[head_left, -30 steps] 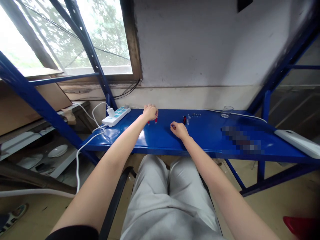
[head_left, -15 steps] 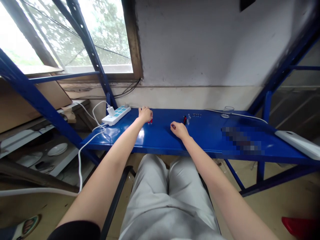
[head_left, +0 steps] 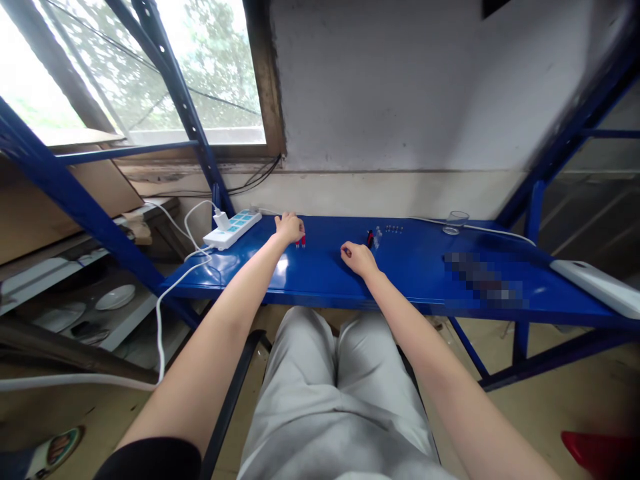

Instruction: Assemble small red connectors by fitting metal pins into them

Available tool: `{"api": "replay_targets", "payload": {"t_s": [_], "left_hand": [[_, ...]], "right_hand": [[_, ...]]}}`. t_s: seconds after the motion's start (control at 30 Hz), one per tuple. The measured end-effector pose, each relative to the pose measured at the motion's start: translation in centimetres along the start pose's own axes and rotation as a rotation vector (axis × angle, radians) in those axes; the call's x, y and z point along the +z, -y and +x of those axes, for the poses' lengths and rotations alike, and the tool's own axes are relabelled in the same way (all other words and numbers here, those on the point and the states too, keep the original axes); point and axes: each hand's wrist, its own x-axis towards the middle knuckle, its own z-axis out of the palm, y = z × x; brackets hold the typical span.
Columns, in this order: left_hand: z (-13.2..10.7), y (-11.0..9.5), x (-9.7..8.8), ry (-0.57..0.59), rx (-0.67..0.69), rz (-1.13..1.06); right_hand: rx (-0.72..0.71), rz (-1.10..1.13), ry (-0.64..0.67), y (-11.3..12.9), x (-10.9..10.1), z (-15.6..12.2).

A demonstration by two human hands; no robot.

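Note:
My left hand (head_left: 289, 228) is at the back left of the blue table (head_left: 325, 277), its fingers bent downward and closed. Small red pieces with pale ends (head_left: 301, 241) show right at its fingertips. What lies between those fingers is hidden. My right hand (head_left: 357, 257) rests on the table nearer the middle, its fingers curled in; anything inside is too small to make out. Just behind it stand a small black-and-red item (head_left: 370, 238) and several clear small pieces (head_left: 378, 237). Farther back is a row of tiny metallic pieces (head_left: 394, 229).
A white power strip (head_left: 233, 230) with a plug and cables sits at the left end. A clear glass (head_left: 455, 223) stands at the back right, near a white cable. A blurred dark object (head_left: 480, 277) and a white device (head_left: 597, 287) lie on the right.
Both hands stay almost in place. The left hand has shifted very slightly, and the camera view has moved a little.

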Motion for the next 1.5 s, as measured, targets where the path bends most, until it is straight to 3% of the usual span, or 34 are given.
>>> {"api": "replay_targets", "payload": {"t_s": [1.5], "left_hand": [[-0.18, 0.35, -0.08, 0.013, -0.005, -0.004]], "right_hand": [[0.029, 0.029, 0.011, 0.02, -0.23, -0.05]]}}
